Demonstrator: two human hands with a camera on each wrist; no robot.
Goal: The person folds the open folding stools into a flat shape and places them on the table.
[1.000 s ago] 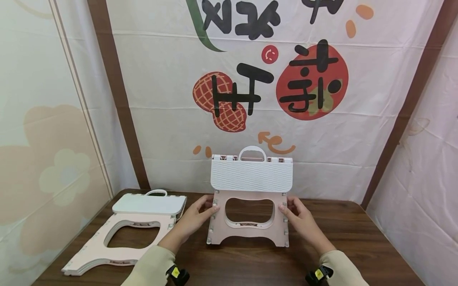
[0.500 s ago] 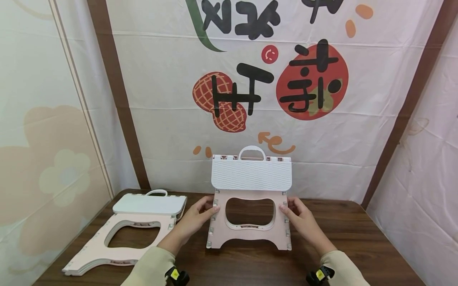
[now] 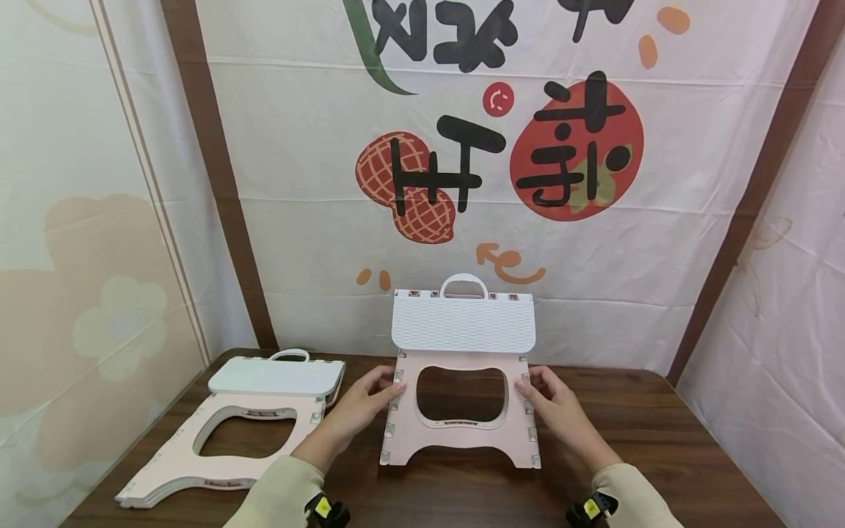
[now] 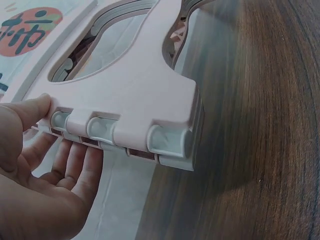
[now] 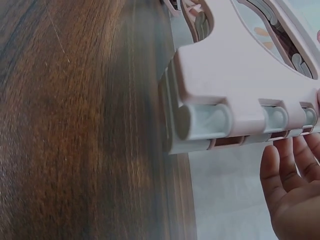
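Observation:
A folded step stool (image 3: 461, 436) stands nearly upright in the middle of the head view, its pale pink leg panel facing me. Its white textured top (image 3: 463, 323) hangs folded down below a looped carrying handle (image 3: 464, 277). My left hand (image 3: 363, 400) grips the left side edge, thumb on the front panel and fingers behind. On the opposite edge, my right hand (image 3: 554, 400) holds it the same way. The left wrist view shows grey hinge knuckles (image 4: 102, 129) beside the left thumb. In the right wrist view, the right fingers (image 5: 287, 165) curl behind the hinged edge.
A second folded stool (image 3: 257, 466), also pink and white, lies on the left of the dark wood table (image 3: 634, 440). Behind the table hangs a white printed cloth (image 3: 297, 220). Cloth walls close in both sides.
The held stool has tilted: its leg end has come lower and closer to me, while its top has dropped slightly away. Both hands keep their grip; the second stool stays put.

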